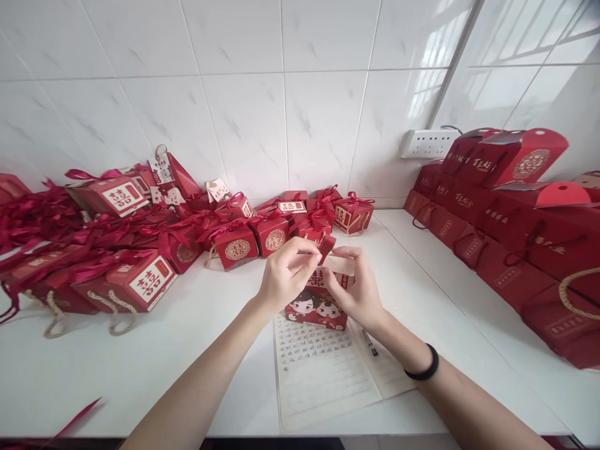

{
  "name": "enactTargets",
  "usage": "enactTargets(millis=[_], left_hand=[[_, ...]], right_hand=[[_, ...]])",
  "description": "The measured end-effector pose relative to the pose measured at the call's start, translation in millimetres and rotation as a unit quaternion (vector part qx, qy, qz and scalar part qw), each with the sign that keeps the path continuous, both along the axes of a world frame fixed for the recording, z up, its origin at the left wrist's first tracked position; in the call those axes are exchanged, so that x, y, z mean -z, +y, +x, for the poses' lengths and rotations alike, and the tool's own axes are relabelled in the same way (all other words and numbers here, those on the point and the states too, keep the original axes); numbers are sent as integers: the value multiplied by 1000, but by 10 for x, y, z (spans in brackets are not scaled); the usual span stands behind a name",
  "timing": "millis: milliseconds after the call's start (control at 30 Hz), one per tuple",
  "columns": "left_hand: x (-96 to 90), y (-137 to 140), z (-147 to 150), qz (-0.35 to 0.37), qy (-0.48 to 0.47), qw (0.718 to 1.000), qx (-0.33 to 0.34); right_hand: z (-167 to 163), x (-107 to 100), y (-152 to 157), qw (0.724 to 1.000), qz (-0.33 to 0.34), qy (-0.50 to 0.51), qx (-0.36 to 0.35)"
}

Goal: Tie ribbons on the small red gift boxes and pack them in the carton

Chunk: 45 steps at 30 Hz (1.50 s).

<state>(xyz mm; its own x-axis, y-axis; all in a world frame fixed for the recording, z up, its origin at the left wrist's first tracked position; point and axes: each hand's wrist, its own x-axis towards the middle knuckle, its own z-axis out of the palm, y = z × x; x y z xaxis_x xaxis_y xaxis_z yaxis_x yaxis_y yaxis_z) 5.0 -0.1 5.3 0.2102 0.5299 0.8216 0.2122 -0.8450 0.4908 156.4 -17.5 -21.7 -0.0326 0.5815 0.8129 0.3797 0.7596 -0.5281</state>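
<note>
In the middle of the head view a red gift box (316, 310) with two cartoon figures on its front stands on an open notebook (323, 384) covered with handwriting. My left hand (289, 269) is at the box's top, thumb and fingers pinched on its red top flap (327, 245). From the right, my right hand (359, 284) grips the box's upper edge, thumb in front and fingers behind, beside a pale inner flap (340, 265). A black band circles my right wrist. The inside of the box is hidden.
Many red gift boxes with ribbons (237, 250) and rope handles lie along the wall at the left and centre. Stacked red boxes (506, 250) line the right side. A pen (369, 342) rests on the notebook. A power strip (430, 144) is on the wall.
</note>
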Motion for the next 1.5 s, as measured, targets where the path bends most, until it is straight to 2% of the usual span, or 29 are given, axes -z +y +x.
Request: enactTargets(millis=[100,167,300,400,600,867,1067,1500], left_hand=[[-24,-11,0,43,22,999,-7],[-35,-19,-12,36,24,999,-9],[-29,-39,-32,12,27,1000,-9],[-21,-66,-32,20,44,999,-2],[-30,-107,-31,14,53,999,2],[-40,-96,-54,64,69,996,-5],[-43,-99,-56,60,72,996,-13],[-40,-101,-59,59,69,996,-8]], right_hand=[[11,-66,40,997,65,-36,7],[32,-128,67,995,73,-73,-4],[73,-165,75,993,56,-103,-16],[72,-111,21,996,49,-69,-7],[24,-78,-76,999,22,-6,-39],[-2,-54,-73,1000,-7,21,-10],[-6,-37,-76,999,-31,37,-8],[20,-103,-81,1000,-20,10,-5]])
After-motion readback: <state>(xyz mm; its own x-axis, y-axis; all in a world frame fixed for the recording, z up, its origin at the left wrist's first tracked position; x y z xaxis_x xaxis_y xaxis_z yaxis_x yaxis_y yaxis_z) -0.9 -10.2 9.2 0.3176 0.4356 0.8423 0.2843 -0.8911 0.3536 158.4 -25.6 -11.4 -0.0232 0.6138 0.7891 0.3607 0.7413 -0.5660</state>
